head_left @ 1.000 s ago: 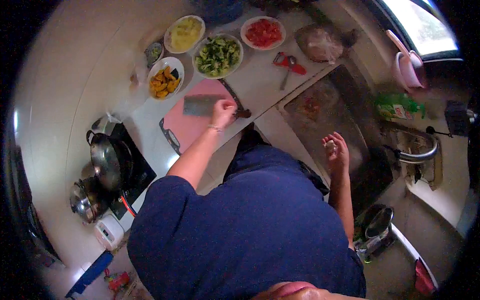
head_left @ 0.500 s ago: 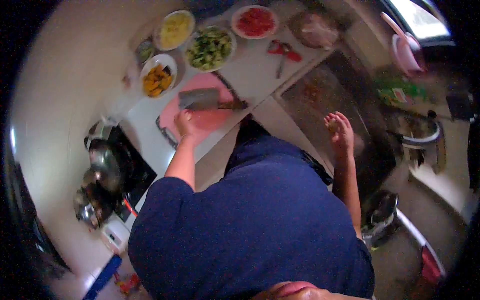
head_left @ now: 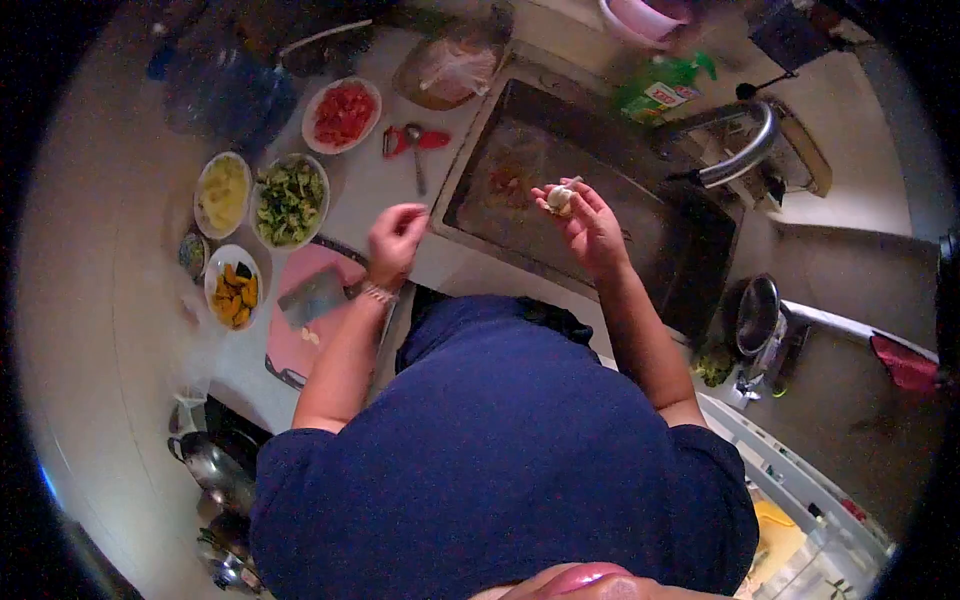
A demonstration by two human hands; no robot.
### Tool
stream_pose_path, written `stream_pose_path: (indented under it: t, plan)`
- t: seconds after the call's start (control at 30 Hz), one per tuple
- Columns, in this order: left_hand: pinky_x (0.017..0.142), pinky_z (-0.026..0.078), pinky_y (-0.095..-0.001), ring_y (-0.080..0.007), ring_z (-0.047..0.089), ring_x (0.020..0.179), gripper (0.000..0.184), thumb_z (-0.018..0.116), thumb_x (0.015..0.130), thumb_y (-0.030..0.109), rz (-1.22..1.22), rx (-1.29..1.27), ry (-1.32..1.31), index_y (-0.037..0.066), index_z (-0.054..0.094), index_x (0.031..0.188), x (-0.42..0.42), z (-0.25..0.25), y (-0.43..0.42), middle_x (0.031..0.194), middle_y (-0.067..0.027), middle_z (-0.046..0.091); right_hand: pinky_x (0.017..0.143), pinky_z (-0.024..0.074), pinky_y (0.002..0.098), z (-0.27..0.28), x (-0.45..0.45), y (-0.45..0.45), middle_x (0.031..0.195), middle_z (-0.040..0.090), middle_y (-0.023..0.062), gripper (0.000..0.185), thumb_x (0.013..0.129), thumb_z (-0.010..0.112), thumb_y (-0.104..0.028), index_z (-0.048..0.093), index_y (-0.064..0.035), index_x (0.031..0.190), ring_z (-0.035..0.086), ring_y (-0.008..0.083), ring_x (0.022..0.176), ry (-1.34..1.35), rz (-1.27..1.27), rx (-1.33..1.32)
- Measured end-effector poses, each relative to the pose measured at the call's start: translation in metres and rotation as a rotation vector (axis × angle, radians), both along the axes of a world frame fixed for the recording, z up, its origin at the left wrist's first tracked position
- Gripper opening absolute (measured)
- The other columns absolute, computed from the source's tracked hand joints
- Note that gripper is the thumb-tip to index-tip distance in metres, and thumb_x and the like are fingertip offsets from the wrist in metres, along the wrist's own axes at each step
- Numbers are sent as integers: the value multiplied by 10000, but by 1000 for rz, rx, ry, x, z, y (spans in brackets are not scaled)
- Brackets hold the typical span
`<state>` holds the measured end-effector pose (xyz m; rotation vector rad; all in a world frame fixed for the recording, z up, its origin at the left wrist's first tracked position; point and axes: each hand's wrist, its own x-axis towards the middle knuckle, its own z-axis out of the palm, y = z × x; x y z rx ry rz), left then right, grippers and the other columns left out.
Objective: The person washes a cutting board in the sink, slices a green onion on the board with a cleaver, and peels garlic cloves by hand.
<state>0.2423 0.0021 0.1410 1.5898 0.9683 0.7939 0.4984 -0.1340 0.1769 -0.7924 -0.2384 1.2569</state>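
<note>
My right hand (head_left: 598, 232) is over the sink, palm up, its fingers closed around a whitish garlic bulb (head_left: 560, 200) with a short stem. Left of the sink's edge is my left hand (head_left: 395, 243), fingers loosely curled with a gap at the thumb and nothing visible in them. Below its wrist lies a pink cutting board (head_left: 288, 352), partly hidden by my forearm. A wide-bladed cleaver (head_left: 318, 296) rests flat on it, its handle hidden. Small pale pieces, seemingly garlic cloves (head_left: 310, 337), lie beside the blade.
Along the counter stand plates of chopped green vegetable (head_left: 289, 201), pale yellow pieces (head_left: 223, 195), orange pieces (head_left: 234, 296) and red pieces (head_left: 343, 115). A red peeler (head_left: 398, 140) and a spoon (head_left: 418, 170) lie near the dark sink (head_left: 640, 190). A green spray bottle (head_left: 665, 88) stands behind.
My left hand has moved off the cutting board, rightward toward the sink. My right hand has turned so the garlic bulb shows clearly. The view has swung to the right.
</note>
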Motion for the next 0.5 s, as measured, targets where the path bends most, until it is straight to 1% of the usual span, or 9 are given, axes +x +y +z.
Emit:
stream_pose_path:
  t: [0.07,0.13,0.2,0.23,0.3,0.33,0.4,0.5]
  plan:
    - [665,472,-233,-87,572,725,151,641,804,98,-204,-242,-103,22,615,932,56,31,-6,826,-25,622,856,492,384,8,-2,4,1118,539,168,283,868,564,-123,462,-23,1112,554,296,1031,-35,-17,7]
    - [671,469,-208,-70,564,768,225,672,788,116,-376,-210,-238,14,609,978,96,51,-12,883,-28,608,837,500,362,17,-4,6,1115,548,150,300,860,580,-135,467,-34,1119,565,264,1009,-101,-44,-25]
    - [677,480,-219,-85,571,775,245,688,764,96,-481,10,-265,19,610,982,124,57,-14,916,-40,584,823,503,342,21,-2,7,1103,559,130,300,851,596,-136,481,-44,1113,576,228,983,-195,-82,-105]
    - [680,486,-224,-92,574,778,257,696,751,86,-532,121,-283,22,610,984,132,59,-13,932,-46,572,816,505,337,23,-2,8,1093,564,127,294,846,604,-133,490,-43,1102,580,218,971,-187,-110,-94]
    - [686,494,-232,-102,577,773,278,711,728,78,-547,205,-178,32,615,984,138,59,-9,944,-51,550,802,508,325,25,-3,9,1074,574,121,282,835,619,-128,507,-41,1080,588,197,947,-168,-167,-77]
    - [690,498,-236,-108,578,770,289,719,717,74,-554,249,-125,36,617,985,142,59,-8,950,-54,539,799,509,320,26,-1,7,1063,576,119,274,830,623,-116,512,-39,1068,590,195,936,-110,-173,-71]
    - [700,505,-240,-109,578,764,275,718,716,73,-583,239,-173,42,622,972,141,59,-3,934,-52,541,794,511,311,24,2,6,1041,582,116,258,819,632,-93,523,-35,1046,596,192,916,13,-177,-65]
    - [701,510,-241,-112,582,766,258,712,717,69,-560,261,-209,43,624,958,141,58,-4,919,-50,544,801,510,310,26,2,4,1008,588,109,267,804,640,-62,519,-27,1039,599,189,901,-152,-150,-73]
